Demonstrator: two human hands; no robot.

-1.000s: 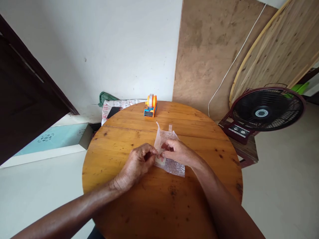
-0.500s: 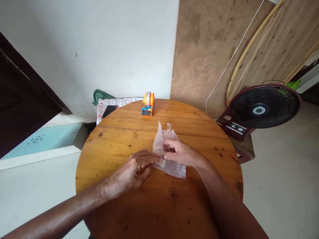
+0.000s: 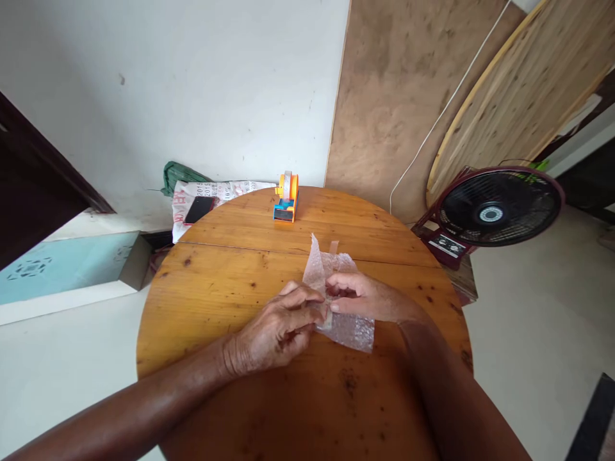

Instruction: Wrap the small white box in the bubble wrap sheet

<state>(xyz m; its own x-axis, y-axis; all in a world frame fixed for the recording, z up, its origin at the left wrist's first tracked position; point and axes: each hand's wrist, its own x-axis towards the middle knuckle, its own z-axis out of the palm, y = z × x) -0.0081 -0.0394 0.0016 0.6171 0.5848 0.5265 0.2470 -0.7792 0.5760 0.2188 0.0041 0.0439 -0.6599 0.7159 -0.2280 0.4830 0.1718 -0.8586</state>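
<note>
A piece of clear bubble wrap lies on the round wooden table, with one corner standing up at the back. A short strip of tape sticks out from its far edge. From the left, my left hand has its bent fingertips closed on the wrap's near-left part. My right hand grips the middle of the wrap between thumb and fingers, close to the left fingertips. Whatever lies under the right fingers is hidden.
An orange and blue tape dispenser stands at the table's far edge. Behind the table, a dark phone-like object rests on a printed white sack. To the right is a dark red fan; a wall closes off the back.
My left fingers have bent more and moved further onto the wrap. Both hands and the wrap appear slightly further right, while the camera view has also shifted.
</note>
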